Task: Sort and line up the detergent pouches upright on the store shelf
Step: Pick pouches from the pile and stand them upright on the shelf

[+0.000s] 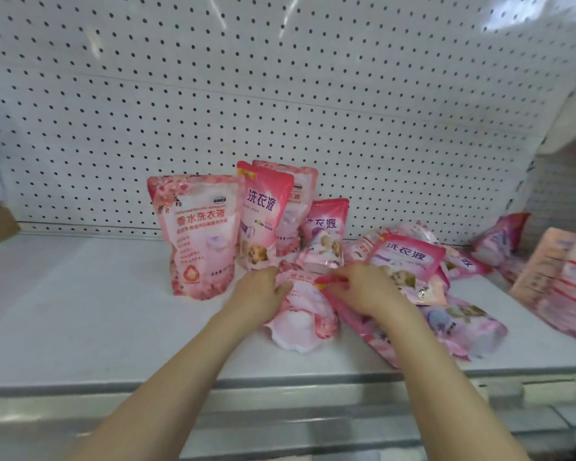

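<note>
Head view showed both hands on the heap just right of the upright blossom pouch (198, 234) on the shelf (80, 311). The left hand (263, 294) had its fingers (285, 289) curled on the top of a pale pouch (300, 319) lying flat. The right hand (363, 289) pinched the red top edge of a darker pink pouch (348, 316) touching it. Three standing pouches (263, 211) were behind and right of the blossom pouch, and tumbled pouches (406, 257) lay farther right.
</note>
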A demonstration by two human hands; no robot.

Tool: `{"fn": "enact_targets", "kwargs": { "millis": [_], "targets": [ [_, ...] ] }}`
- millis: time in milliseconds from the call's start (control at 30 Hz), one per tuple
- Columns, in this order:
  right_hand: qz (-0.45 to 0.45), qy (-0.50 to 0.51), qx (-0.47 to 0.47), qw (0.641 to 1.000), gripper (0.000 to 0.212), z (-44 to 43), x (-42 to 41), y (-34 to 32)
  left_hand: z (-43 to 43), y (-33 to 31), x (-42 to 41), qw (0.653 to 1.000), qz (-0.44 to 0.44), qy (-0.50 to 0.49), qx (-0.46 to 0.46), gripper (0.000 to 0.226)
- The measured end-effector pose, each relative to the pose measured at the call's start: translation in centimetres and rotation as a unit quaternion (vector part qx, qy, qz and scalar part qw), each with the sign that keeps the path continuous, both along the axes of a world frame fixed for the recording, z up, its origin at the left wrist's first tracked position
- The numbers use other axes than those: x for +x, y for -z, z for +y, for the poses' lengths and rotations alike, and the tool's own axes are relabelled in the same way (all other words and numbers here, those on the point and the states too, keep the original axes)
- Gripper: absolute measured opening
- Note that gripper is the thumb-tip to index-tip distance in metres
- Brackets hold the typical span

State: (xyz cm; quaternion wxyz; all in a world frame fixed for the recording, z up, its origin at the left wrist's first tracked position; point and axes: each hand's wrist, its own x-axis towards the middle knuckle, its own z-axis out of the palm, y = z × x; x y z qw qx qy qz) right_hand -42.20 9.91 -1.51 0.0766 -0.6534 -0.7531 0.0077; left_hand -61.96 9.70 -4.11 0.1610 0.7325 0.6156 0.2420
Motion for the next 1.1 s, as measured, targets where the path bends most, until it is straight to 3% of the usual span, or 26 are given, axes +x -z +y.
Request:
{"fn": "enact_targets", "kwargs": {
  "millis": [100, 167, 233, 367, 433, 567, 700, 800, 867, 967, 1100],
  "targets": [
    [-0.091, -0.023, -0.001, 0.996, 0.033, -0.9, 0.9, 1.0, 1.4, -0.2, 1.2, 0.995, -0.048, -0.013, -0.085, 0.048],
    [-0.119, -0.013, 0.016, 0.993, 0.023, -0.8, 1.4, 1.2, 2.0, -0.5, 1.4, 0.974, -0.167, -0.037, -0.147, 0.058],
    [-0.123, -0.003, 0.020, 0.992, 0.014, -0.8, 1.7, 1.1, 1.8, -0.9, 1.5, 0.928, -0.305, -0.046, -0.210, 0.068],
    [-0.050, -0.051, -0.080, 0.994, 0.011, -0.2, 2.4, -2.2, 0.5, -0.6, 1.4, 0.881, -0.403, -0.048, -0.241, 0.090],
    [0.015, -0.054, -0.085, 0.995, 0.023, 1.7, 3.1, -4.5, 0.3, -0.5, 1.0, 0.869, -0.427, -0.054, -0.246, 0.094],
    [0.146, 0.055, 0.012, 0.988, 0.039, 8.0, 4.8, -6.5, -0.4, -1.0, 1.0, 0.880, -0.406, -0.056, -0.239, 0.085],
    [0.304, 0.137, -0.057, 0.941, 0.053, 13.0, 4.6, -6.5, -0.5, -1.6, 1.6, 0.913, -0.335, -0.091, -0.216, 0.072],
    [0.458, 0.143, -0.149, 0.865, 0.040, 15.5, 3.6, -5.2, -0.8, -1.9, 1.5, 0.932, -0.296, -0.081, -0.191, 0.037],
    [0.543, 0.143, -0.178, 0.808, 0.032, 16.7, 2.9, -4.3, -1.5, -2.1, 1.8, 0.953, -0.256, -0.068, -0.144, 0.025],
    [0.571, 0.152, -0.150, 0.792, 0.029, 17.5, 2.7, -4.1, -2.8, -2.5, 2.0, 0.971, -0.212, -0.080, -0.072, 0.042],
    [0.598, 0.126, -0.072, 0.788, 0.025, 16.1, 3.8, -6.0, -4.4, -2.9, 1.2, 0.966, -0.233, -0.110, 0.014, 0.052]
  ]
}}
